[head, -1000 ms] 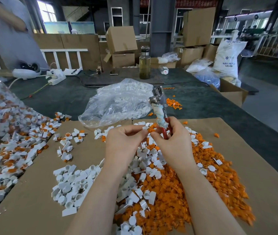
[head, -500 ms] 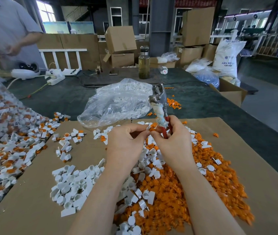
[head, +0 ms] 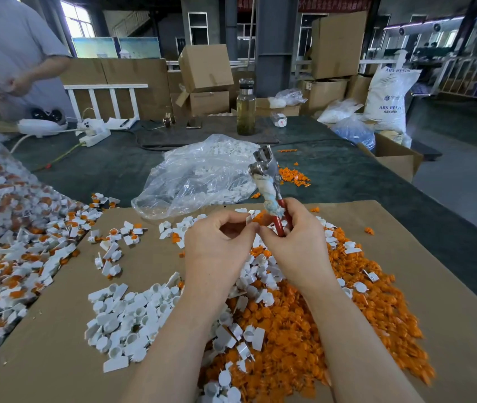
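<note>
My right hand [head: 292, 242] grips red-handled metal pliers [head: 266, 181], which stand upright with the steel jaws pointing up and a cloth wrapped round one handle. My left hand [head: 217, 245] pinches a small white plastic piece [head: 248, 220] between thumb and forefinger, right against the fingertips of my right hand. Below both hands lies a heap of orange plastic caps [head: 304, 330] mixed with white plastic pieces [head: 127, 315] on a sheet of brown cardboard [head: 57, 359].
A clear plastic bag of white parts [head: 199, 175] lies behind the cardboard. Assembled white-and-orange pieces [head: 7, 242] pile up at left. A glass bottle [head: 246, 107], a power strip [head: 93, 132] and cardboard boxes [head: 205, 68] stand farther back. A person [head: 7, 53] stands far left.
My hands stay together at the same spot, with small finger movements around the white piece. The person at far left has lowered both hands in front of the body.
</note>
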